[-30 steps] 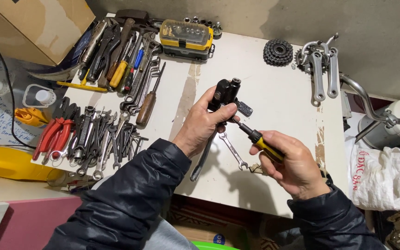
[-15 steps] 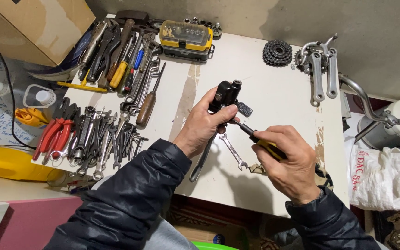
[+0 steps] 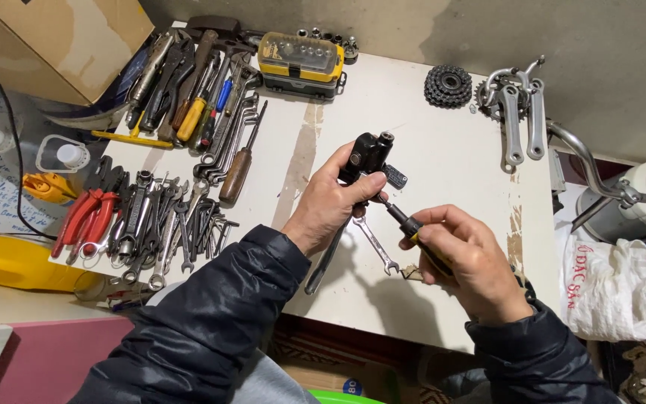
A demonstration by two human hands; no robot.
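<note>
White desk [image 3: 443, 142], scuffed and stained, set against a grey concrete wall.

Far left: cardboard box [image 3: 54, 37] at the top corner, a yellow container [image 3: 1, 262] at the lower edge. On the left side of the desk, a spread of tools: red-handled pliers [image 3: 87, 221], a heap of wrenches [image 3: 166, 224], a row of screwdrivers and pliers [image 3: 196, 97] above them. A wooden-handled tool [image 3: 237, 173] lies at the right edge of the heap. A yellow and black socket case [image 3: 298, 63] sits at the back.

Centre: left hand [image 3: 330, 206], dark padded sleeve, grip closed round a black bike part [image 3: 366, 153], thumb and fingers wrapped on its lower body, held raised above the desk. A long dark lever runs down from it below the hand. A small silver wrench [image 3: 377, 245] lies on the desk under the hands.

Right of centre: right hand [image 3: 472, 262], grip closed round a screwdriver [image 3: 413, 228] with black and yellow handle; the tip meets the black part just beside the left thumb.

Right side: cog cluster [image 3: 447, 85] and silver crank arms [image 3: 517, 112] at the back edge. Off the desk, a curved metal handlebar [image 3: 592, 172] and a white plastic bag [image 3: 611, 288].
</note>
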